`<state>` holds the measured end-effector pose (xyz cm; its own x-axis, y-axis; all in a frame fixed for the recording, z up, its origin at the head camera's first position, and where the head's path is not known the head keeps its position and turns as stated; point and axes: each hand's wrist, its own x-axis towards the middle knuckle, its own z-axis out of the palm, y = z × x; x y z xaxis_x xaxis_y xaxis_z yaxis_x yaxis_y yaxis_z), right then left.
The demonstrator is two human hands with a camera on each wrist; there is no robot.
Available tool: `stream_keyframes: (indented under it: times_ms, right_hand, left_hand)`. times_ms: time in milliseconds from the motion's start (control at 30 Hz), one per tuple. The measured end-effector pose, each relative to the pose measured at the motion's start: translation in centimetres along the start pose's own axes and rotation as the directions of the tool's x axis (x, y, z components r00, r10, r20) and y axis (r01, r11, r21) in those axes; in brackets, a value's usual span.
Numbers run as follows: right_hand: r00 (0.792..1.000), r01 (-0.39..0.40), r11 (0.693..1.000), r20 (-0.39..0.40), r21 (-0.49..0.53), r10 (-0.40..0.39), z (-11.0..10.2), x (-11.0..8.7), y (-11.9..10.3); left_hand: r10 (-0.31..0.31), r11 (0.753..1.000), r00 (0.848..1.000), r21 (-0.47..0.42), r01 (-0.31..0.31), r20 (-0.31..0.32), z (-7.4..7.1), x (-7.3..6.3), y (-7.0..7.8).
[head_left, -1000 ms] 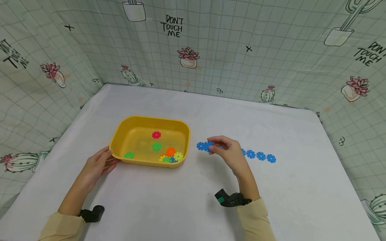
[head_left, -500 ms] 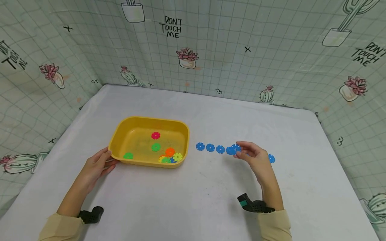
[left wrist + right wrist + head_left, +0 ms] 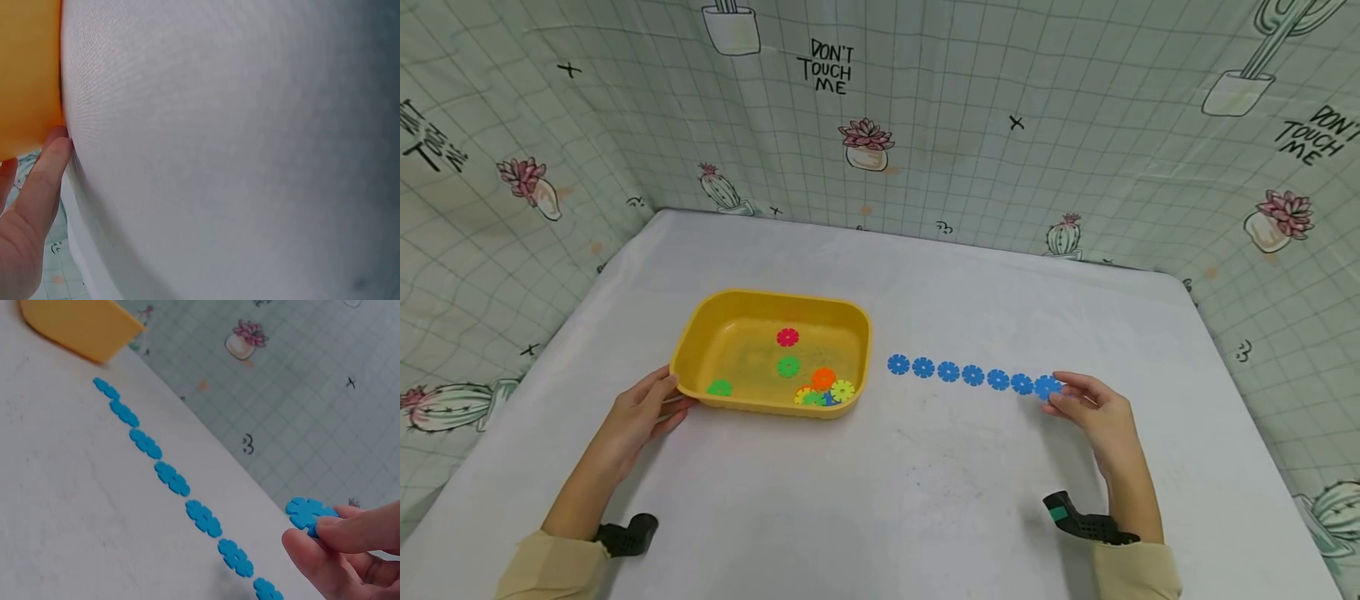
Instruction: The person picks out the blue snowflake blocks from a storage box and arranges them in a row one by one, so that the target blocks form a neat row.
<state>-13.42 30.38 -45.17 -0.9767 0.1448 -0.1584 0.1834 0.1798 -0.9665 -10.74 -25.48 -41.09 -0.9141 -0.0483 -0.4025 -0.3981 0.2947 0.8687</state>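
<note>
Between its thumb and fingers, my right hand [image 3: 1105, 417] pinches a blue snowflake-shaped plastic disc [image 3: 306, 514]. In the head view the disc overlaps the right end of a row of like blue discs [image 3: 948, 372]; the right wrist view shows it raised above the table. These lie flat, edge to edge, in a slightly slanting line. On the left, my left hand [image 3: 643, 408] grips the near left corner of a yellow tray [image 3: 752, 402], thumb at the rim and fingers below. Its fingertips also show against the tray's wall [image 3: 31, 75] in the left wrist view.
Inside the tray are a red disc [image 3: 787, 337], a green disc [image 3: 788, 367], another green disc [image 3: 719, 387] and a mixed cluster with an orange disc [image 3: 823, 379]. A white cloth [image 3: 850, 500] covers the table. Patterned curtains [image 3: 955, 158] rise behind and at both sides.
My right hand has moved rightward along the blue row with the pinched disc, from near its left end to its right end. The left hand stays at the tray.
</note>
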Motion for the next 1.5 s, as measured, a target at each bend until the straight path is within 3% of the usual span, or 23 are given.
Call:
stream_keyframes:
  times_ms: [133, 267, 400, 767, 1067, 1200, 1500]
  right_hand:
    - [0.997, -0.06, 0.998, -0.043, -0.013, 0.059, -1.4, -0.2, 0.1]
    - [0.99, -0.127, 0.991, -0.072, -0.044, 0.123, -1.8, -1.2, -1.3]
    - [0.982, -0.167, 0.986, -0.09, 0.001, 0.166, -2.0, -1.7, -1.9]
    - [0.954, -0.244, 0.969, -0.174, 0.026, 0.245, -4.2, -1.4, -0.6]
    - [0.922, -0.282, 0.956, -0.254, 0.081, 0.293, -4.2, -0.6, -0.9]
    - [0.909, -0.32, 0.947, -0.275, 0.024, 0.314, -4.0, -0.3, -1.0]
    - [0.901, -0.373, 0.912, -0.3, -0.167, 0.314, -4.0, 0.5, -0.7]
  left_hand:
    - [-0.002, 1.0, 1.0, 0.007, 0.002, 0.002, 0.0, 0.0, 0.0]
    - [0.005, 1.0, 1.0, 0.004, -0.005, 0.006, -0.1, 0.0, 0.0]
    - [0.013, 1.0, 1.0, 0.002, -0.013, 0.008, -0.1, -0.1, 0.0]
    - [0.009, 1.0, 1.0, -0.002, -0.009, 0.007, 0.0, 0.0, 0.1]
    - [0.018, 1.0, 1.0, -0.006, -0.018, 0.001, -0.1, -0.1, 0.2]
    - [0.013, 1.0, 1.0, -0.016, -0.013, 0.001, -0.1, -0.1, 0.1]
    - [0.009, 1.0, 1.0, -0.014, -0.009, 0.011, -0.1, 0.0, 0.0]
